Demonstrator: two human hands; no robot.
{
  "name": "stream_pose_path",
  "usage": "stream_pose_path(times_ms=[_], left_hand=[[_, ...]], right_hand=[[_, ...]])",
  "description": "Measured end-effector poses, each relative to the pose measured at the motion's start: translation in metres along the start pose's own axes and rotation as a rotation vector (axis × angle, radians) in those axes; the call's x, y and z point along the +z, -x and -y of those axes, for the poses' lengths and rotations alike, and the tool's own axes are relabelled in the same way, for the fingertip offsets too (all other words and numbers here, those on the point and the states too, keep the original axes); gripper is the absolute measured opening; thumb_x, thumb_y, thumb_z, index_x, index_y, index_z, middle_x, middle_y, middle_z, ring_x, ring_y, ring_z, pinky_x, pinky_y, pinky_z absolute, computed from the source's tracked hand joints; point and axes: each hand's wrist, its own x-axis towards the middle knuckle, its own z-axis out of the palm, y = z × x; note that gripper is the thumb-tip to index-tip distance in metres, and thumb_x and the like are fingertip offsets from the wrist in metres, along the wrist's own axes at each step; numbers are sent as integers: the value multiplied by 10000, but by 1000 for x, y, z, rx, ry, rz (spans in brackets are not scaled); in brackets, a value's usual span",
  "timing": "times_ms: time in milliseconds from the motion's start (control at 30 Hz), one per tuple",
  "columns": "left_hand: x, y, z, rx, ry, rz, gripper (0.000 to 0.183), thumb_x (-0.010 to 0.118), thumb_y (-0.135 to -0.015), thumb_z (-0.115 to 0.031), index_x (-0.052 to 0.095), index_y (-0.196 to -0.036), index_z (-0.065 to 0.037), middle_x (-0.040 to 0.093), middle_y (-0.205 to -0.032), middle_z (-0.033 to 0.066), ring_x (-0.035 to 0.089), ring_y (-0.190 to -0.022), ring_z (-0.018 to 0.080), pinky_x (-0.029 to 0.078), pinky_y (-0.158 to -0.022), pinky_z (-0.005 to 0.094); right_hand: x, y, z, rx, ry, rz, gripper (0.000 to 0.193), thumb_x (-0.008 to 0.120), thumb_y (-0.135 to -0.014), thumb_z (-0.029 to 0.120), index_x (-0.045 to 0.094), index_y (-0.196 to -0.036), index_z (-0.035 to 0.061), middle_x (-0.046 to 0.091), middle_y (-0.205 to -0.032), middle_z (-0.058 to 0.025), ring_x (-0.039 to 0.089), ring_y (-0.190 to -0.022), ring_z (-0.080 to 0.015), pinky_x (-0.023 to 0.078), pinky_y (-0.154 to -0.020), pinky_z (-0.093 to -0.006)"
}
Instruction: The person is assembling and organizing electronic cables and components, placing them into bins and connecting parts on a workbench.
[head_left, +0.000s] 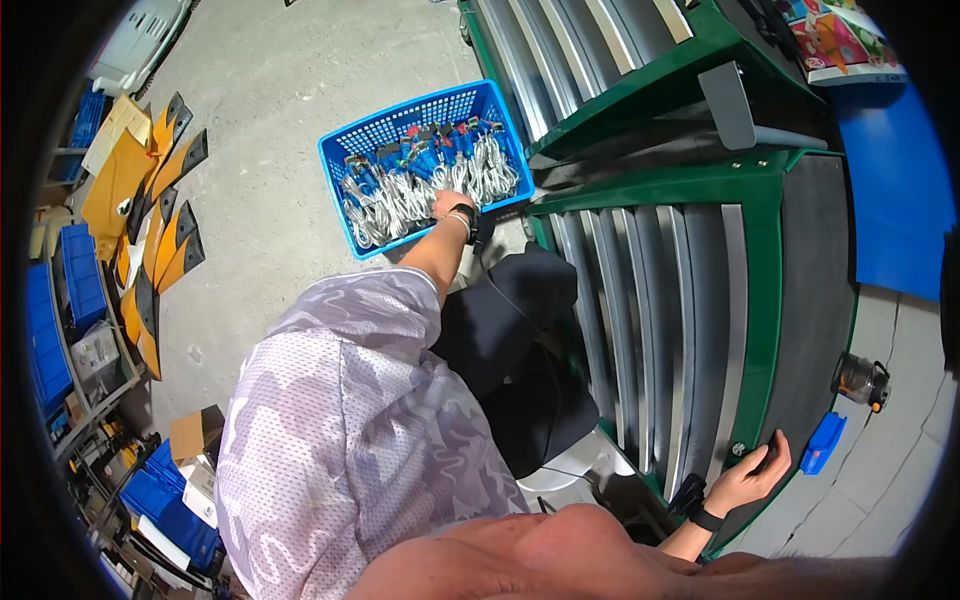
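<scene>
A blue plastic basket [424, 103] stands on the floor, filled with coiled white cables [400, 200] that have blue connector ends. My left hand [452, 205] is down among the cables near the basket's near side. Its fingers are bent around a bundle of white cable, the fingertips partly hidden. At the lower right, my right hand [745, 482] rests at the edge of the grey-topped workbench [800, 350], its fingers loosely apart and nothing in them. A black band is on each wrist.
Green-framed metal cabinets [660, 330] stand close on my right. Beyond the bench are a small blue tray [823, 443] and a dark clear bottle [862, 382]. Yellow-and-black pieces [175, 250], shelves with blue bins [80, 270] and a cardboard box [196, 435] lie along the left.
</scene>
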Motion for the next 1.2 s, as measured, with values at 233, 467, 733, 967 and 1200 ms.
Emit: stream_pose_path(times_ms=[233, 467, 733, 967, 1200], left_hand=[[-2, -8, 5, -39, 62, 68, 353, 438, -976, -199, 502, -1289, -48, 660, -1189, 199, 628, -1137, 356, 459, -979, 494], [-30, -6, 28, 173, 70, 73, 607, 722, -713, -283, 540, -1225, -12, 646, -1169, 262, 628, -1109, 410, 500, -964, 456], [-54, -33, 24, 266, 259, 177, 698, 775, -699, -282, 499, -1260, 28, 663, -1126, 241, 666, -1024, 373, 528, -894, 438], [-137, -22, 24, 595, 781, 536, 237, 709, -734, -51, 639, -957, -8, 691, -865, 71, 647, -725, 205, 523, -669, 340], [-258, 56, 0, 940, 740, 806, 310, 651, -820, -49, 613, -1127, -21, 684, -986, 47, 641, -853, 162, 515, -785, 311]], right_hand=[[1, 0, -1, 12, 1, -9, 298, 478, -950, 142, 602, -1141, -50, 614, -1098, -175, 605, -1006, -328, 497, -871, -406], [-1, -1, 0, -32, 17, -15, 288, 487, -944, 139, 606, -1132, -44, 621, -1087, -169, 603, -997, -325, 496, -870, -405], [0, 3, -3, -2, -18, -44, 250, 516, -940, 111, 615, -1133, -12, 632, -1092, -143, 606, -1022, -313, 500, -873, -394], [-4, 4, 0, -12, -5, -77, 230, 547, -932, 112, 625, -1126, 16, 637, -1090, -120, 599, -1034, -314, 478, -889, -403], [-13, 5, 0, 13, -50, -113, 229, 607, -893, 147, 634, -1102, 57, 634, -1097, -110, 599, -1040, -310, 487, -882, -399]])
